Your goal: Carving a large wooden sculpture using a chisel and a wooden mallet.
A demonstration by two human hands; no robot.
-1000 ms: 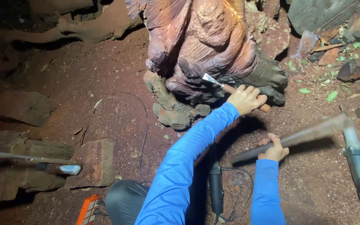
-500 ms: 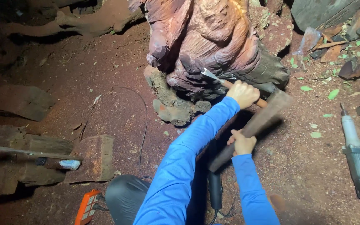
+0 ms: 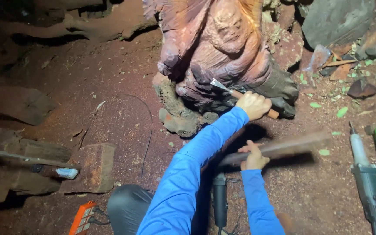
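The right hand (image 3: 254,157), fingers closed around the mallet (image 3: 279,147), has drawn back from the chisel (image 3: 240,96), which the left hand (image 3: 253,105) grips against the carving (image 3: 216,48).

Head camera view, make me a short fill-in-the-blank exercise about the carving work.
1. The left hand holds a ____ against the reddish wood carving.
2. The right hand holds a blurred wooden ____.
3. Both sleeves are ____ in colour.

Missing words: chisel; mallet; blue
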